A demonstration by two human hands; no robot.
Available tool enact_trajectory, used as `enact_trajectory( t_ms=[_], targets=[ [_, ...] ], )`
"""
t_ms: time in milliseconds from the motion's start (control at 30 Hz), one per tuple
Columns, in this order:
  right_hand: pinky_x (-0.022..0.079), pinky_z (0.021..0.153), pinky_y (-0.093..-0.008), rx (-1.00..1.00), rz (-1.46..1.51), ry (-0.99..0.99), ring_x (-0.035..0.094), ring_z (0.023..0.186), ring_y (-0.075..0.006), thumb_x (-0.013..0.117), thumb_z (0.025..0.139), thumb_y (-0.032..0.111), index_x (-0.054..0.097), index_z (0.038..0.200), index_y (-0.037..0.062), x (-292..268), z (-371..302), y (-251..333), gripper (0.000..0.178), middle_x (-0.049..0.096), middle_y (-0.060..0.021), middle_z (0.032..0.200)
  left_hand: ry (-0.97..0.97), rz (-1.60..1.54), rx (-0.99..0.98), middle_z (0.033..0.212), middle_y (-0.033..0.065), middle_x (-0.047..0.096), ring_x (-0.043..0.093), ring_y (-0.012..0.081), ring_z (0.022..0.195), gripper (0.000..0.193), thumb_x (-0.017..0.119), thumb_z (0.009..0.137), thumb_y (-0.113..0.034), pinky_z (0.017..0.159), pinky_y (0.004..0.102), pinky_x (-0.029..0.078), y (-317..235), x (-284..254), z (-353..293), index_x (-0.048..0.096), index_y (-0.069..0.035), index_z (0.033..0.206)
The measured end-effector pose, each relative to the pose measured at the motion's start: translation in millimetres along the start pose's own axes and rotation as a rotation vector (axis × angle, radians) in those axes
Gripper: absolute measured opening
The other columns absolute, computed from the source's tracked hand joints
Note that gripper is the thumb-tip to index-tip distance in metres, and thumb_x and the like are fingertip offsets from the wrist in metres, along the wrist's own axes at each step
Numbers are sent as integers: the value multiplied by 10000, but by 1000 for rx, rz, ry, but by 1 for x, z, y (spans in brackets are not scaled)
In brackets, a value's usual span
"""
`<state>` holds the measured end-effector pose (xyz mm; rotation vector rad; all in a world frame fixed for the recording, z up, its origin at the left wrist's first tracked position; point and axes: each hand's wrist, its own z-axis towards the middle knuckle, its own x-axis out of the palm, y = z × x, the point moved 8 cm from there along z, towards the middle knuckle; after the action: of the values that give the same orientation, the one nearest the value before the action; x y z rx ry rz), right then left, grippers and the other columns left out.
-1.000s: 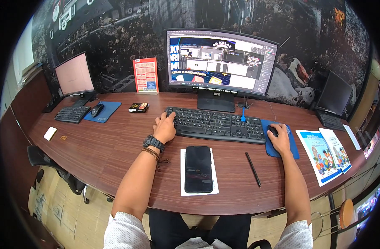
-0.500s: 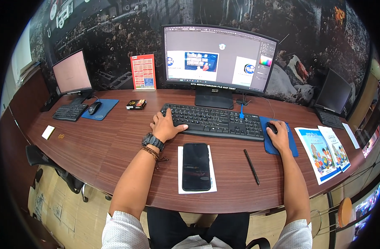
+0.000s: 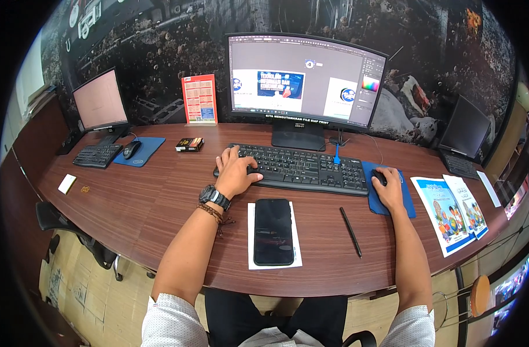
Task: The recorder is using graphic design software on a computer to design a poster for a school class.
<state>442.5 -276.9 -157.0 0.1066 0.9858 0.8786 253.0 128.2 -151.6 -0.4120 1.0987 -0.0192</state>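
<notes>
Left hand [image 3: 235, 173] on the desktop keyboard [image 3: 302, 168], right hand [image 3: 389, 188] on the computer mouse [image 3: 379, 175]

The black keyboard lies mid-worktop [image 3: 143, 202], on the near side of a wide monitor [image 3: 310, 89]; the left hand's fingers are spread and bent over its left end, gripping nothing; the right hand's fingers are curled round the black mouse, which sits on a blue mouse pad [image 3: 404, 203] just right of the keyboard; a blue cable plug [image 3: 336, 160] lies over the keyboard's right part. On the near side, a dark-screened smartphone [image 3: 273, 231] rests on white paper [image 3: 251, 243]; a black pen [image 3: 351, 232] lies between the phone and the right forearm; illustrated booklets [image 3: 441, 211] lie right of that forearm; a dark monitor [image 3: 464, 128] stands at the far right. To the left are a small black box [image 3: 190, 145], a second keyboard [image 3: 96, 155], a second mouse [image 3: 132, 150] and a pale-screened monitor [image 3: 100, 101]; a white card [image 3: 67, 184] lies near them.

Pale capitals run along the wide monitor's lower bezel; bold headings fill its on-screen designs; the red display card [image 3: 199, 99] bears printed rows; the booklets carry coloured titles; the print beside the phone is too small to read.
</notes>
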Motion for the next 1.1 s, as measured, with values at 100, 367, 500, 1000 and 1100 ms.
enact_trajectory(
  t_ms=[100, 367, 500, 1000, 1100],
  targets=[
    [461, 978, -421, 10, 8, 3, 563, 1135, -354, 686, 847, 213, 665, 1163, 52, 0, 1, -2, 356, 559, -169, 1201, 16, 0, -7, 1488, 304, 359, 255, 464, 1405, 376, 825, 761, -366, 1135, 556, 191, -1, -1, 0, 728, -178, 1072],
    [459, 982, -418, 8, -2, -5, 564, 1135, -351, 682, 844, 209, 672, 1159, 47, 0, 1, -2, 354, 559, -169, 1201, 20, 7, -137, 1485, 303, 339, 248, 475, 1400, 684, 816, 752, -468, 1118, 601, 225, 10, 1, -1, 614, -147, 1321],
    [457, 985, -424, 10, 2, -3, 563, 1134, -356, 684, 842, 216, 674, 1158, 45, 0, 0, 0, 360, 563, -176, 1194, 79, 5, -221, 1461, 297, 344, 270, 481, 1379, 836, 797, 749, -547, 1108, 614, 250, 20, 6, -2, 517, -130, 1417],
    [458, 978, -428, -18, -1, -15, 562, 1128, -362, 699, 837, 224, 682, 1147, 46, -1, 0, 2, 358, 567, -191, 1173, 92, 6, -216, 1443, 286, 364, 284, 474, 1369, 862, 783, 762, -563, 1109, 595, 250, 20, 7, -1, 497, -105, 1433],
    [462, 974, -428, -19, -5, -12, 566, 1124, -363, 700, 838, 228, 683, 1148, 46, -1, 1, 1, 360, 565, -193, 1182, 91, 4, -213, 1444, 285, 364, 282, 473, 1370, 866, 783, 762, -563, 1110, 594, 247, 20, 8, -1, 494, -102, 1436]
  ],
)
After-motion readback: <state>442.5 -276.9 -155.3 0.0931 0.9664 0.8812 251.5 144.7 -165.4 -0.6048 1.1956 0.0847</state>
